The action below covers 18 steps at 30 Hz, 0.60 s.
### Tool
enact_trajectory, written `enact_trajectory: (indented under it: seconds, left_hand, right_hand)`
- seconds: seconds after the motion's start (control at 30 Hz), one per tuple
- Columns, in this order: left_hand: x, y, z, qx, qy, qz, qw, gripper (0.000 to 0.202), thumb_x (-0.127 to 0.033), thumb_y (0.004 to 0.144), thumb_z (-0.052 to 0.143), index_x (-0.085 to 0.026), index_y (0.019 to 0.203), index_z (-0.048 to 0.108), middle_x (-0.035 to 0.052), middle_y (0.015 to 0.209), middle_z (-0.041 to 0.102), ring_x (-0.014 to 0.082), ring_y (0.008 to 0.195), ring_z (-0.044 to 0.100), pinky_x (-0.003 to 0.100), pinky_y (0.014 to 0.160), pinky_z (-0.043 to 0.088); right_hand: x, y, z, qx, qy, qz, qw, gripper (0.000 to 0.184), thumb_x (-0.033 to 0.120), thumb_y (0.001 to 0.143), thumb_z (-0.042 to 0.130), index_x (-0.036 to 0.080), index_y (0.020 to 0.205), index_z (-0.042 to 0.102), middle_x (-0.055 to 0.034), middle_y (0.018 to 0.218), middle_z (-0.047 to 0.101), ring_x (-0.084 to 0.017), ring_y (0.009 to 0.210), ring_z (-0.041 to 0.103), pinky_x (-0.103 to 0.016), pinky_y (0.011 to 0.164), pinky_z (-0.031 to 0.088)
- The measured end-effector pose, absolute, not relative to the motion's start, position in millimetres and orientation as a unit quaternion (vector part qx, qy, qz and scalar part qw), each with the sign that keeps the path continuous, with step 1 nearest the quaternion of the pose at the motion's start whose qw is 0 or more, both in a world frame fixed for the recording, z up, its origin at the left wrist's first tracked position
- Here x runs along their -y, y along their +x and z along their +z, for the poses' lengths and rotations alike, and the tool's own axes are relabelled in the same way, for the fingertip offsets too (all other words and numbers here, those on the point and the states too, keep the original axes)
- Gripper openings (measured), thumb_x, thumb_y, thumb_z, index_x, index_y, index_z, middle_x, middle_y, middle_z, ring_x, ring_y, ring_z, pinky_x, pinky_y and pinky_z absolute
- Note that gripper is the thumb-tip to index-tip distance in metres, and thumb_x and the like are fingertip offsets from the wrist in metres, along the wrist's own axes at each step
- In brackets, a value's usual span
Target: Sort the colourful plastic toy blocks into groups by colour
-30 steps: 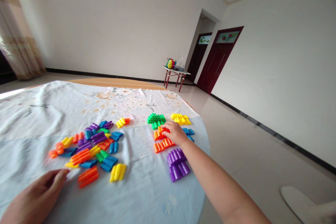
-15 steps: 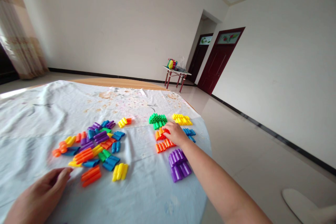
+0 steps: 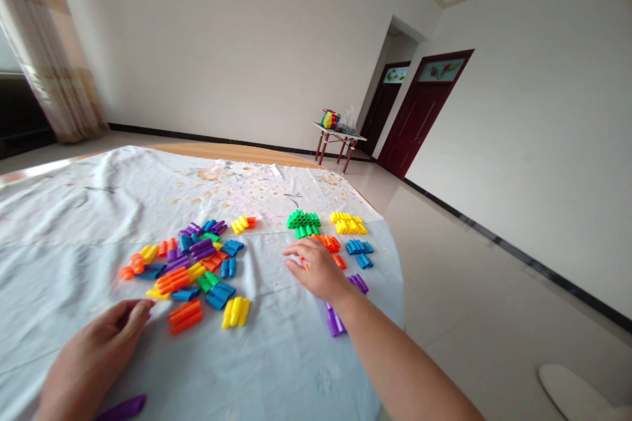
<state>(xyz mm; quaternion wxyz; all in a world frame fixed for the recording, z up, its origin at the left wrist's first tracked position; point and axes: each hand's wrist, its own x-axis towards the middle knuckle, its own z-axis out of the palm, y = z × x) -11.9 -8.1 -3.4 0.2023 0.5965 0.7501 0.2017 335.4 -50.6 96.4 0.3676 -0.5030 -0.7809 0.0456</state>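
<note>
My right hand (image 3: 316,268) hovers palm down with fingers spread over the orange blocks (image 3: 332,244) and the purple blocks (image 3: 345,302), hiding part of both groups; it holds nothing. Beyond it lie sorted groups of green blocks (image 3: 303,222), yellow blocks (image 3: 348,224) and blue blocks (image 3: 359,250). My left hand (image 3: 93,355) rests flat on the white cloth (image 3: 123,191), fingers stretched toward a mixed pile of coloured blocks (image 3: 192,263). Its fingertips lie just left of an orange pair (image 3: 184,317); a yellow group (image 3: 236,311) sits further right.
A purple piece (image 3: 123,408) lies by my left wrist. A small yellow and orange group (image 3: 243,223) sits apart. The cloth-covered table ends at the right above a tiled floor. A small red-legged table (image 3: 338,138) stands by dark red doors (image 3: 417,112). A curtain (image 3: 44,46) hangs left.
My right hand has drawn back from the orange blocks toward me and to the left, its fingers now spread. The view has shifted slightly; my left hand has barely moved.
</note>
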Motion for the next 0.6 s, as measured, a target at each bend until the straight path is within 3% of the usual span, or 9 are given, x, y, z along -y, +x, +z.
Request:
enact_trajectory:
  seconds: [0.13,0.33,0.47,0.6]
  left_hand:
    - [25,3,26,-0.736,0.603,0.206,0.23,0.05,-0.057,0.079,0.032,-0.022,0.101,0.06,0.0059,0.095,0.069,0.0245,0.09,0.06,0.029,0.071,0.042]
    - [27,7,31,-0.739,0.59,0.218,0.24,0.049,-0.057,0.079,0.03,-0.023,0.1,0.059,0.0072,0.096,0.068,0.0228,0.09,0.06,0.028,0.071,0.041]
    - [24,5,28,-0.737,0.593,0.209,0.249,0.048,-0.056,0.079,0.031,-0.023,0.1,0.058,0.0065,0.097,0.067,0.0223,0.09,0.059,0.028,0.074,0.041]
    - [24,5,29,-0.739,0.59,0.203,0.253,0.049,-0.058,0.078,0.03,-0.024,0.101,0.057,0.006,0.098,0.067,0.0226,0.092,0.059,0.029,0.074,0.041]
  right_hand:
    - [70,287,69,0.792,-0.478,0.117,0.361,0.017,0.021,0.079,0.062,0.02,0.096,0.064,-0.0024,0.097,0.064,-0.014,0.095,0.056,-0.028,0.089,0.041]
    - [75,261,32,0.789,-0.503,0.138,0.324,0.054,0.033,0.068,0.072,0.022,0.117,0.055,-0.0062,0.112,0.059,-0.021,0.104,0.052,-0.036,0.092,0.04]
    - [73,261,25,0.794,-0.521,0.114,0.292,0.046,0.034,0.07,0.07,0.024,0.113,0.057,-0.0044,0.104,0.061,-0.021,0.098,0.054,-0.036,0.089,0.041]
    - [75,263,24,0.786,-0.549,0.085,0.272,0.051,0.05,0.067,0.07,0.024,0.11,0.059,-0.0052,0.095,0.061,-0.023,0.093,0.054,-0.038,0.084,0.042]
